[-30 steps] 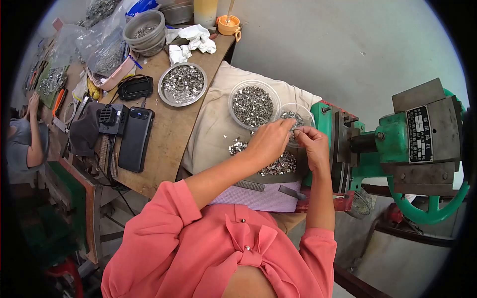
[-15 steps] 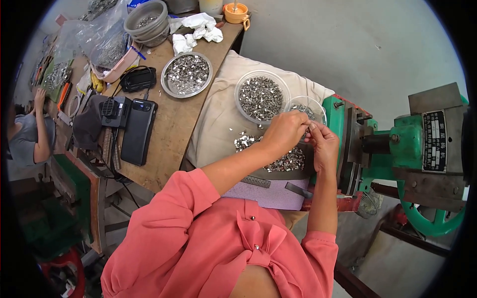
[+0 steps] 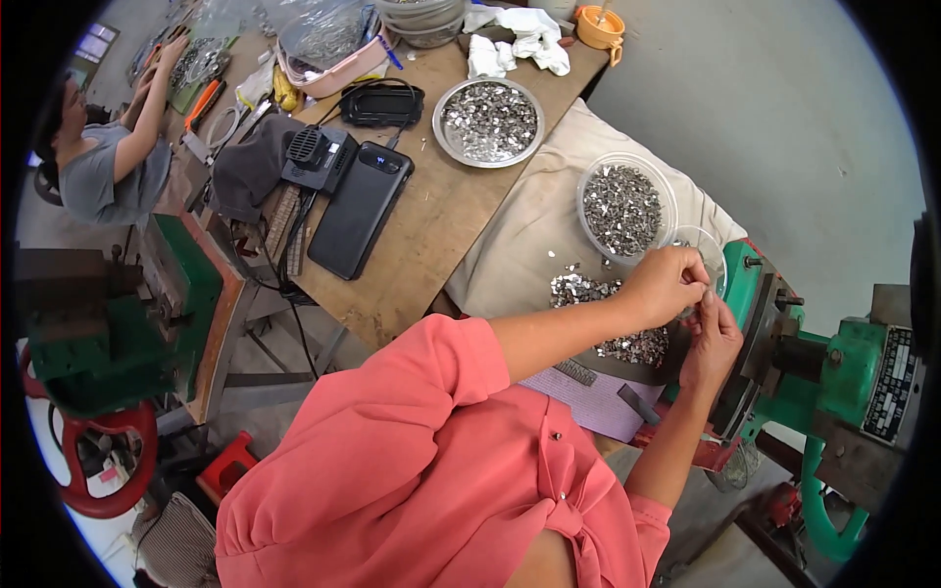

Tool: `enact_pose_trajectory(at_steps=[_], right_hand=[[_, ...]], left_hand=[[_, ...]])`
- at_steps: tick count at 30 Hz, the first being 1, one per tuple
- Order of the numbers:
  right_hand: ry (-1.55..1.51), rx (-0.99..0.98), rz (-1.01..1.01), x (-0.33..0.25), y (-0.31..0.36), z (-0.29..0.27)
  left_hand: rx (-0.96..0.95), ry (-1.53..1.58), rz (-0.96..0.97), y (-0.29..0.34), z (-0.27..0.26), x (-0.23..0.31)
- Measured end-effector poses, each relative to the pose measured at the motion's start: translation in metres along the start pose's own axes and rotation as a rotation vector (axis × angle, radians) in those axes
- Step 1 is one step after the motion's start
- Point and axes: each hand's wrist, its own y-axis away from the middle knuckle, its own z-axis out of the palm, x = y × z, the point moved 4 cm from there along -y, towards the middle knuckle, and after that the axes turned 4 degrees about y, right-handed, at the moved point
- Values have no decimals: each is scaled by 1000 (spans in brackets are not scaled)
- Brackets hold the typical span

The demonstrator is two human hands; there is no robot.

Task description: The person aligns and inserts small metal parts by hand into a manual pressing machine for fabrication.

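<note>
Tub (image 3: 720,257) partly hides behind left hand (image 3: 670,284), pinched narrow like right hand (image 3: 714,345), any held piece unclear.

Silvery chips (image 3: 578,289); green press (image 3: 843,365); seat (image 3: 176,544) possibly checked.

Counter (image 3: 441,220) left of cloth (image 3: 520,245). On counter: dish (image 3: 487,162) near right edge, metal pieces (image 3: 490,116) in it; power bank (image 3: 361,211) left of dish and nearer; case (image 3: 382,104) just behind power bank; basket (image 3: 338,78) behind case; rags (image 3: 529,39) behind dish; cup (image 3: 600,27) right of rags, at far corner. On cloth: tub (image 3: 581,201) toward far side, small tub (image 3: 708,245) right of it and nearer; loose pile (image 3: 578,287) before tub. Mat (image 3: 598,404) before pile. Machine (image 3: 845,372) right of cloth. Left grip (image 3: 667,284), right grip (image 3: 714,348) at small tub's near side.
</note>
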Motion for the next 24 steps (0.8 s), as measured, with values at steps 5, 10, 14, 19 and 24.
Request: enact_pose_trajectory(at_steps=[5, 10, 14, 19, 24], right_hand=[[-241, -50, 44, 10, -1, 1], [-116, 25, 31, 4, 6, 5], [82, 10, -22, -11, 12, 5], [-100, -64, 145, -9, 13, 8], [-96, -83, 104, -12, 14, 10]], left_hand=[[-92, 299, -96, 12, 3, 0], [-101, 197, -111, 15, -1, 2], [-112, 72, 10, 14, -6, 1], [-167, 88, -87, 13, -10, 0], [-212, 19, -91, 15, -15, 10]])
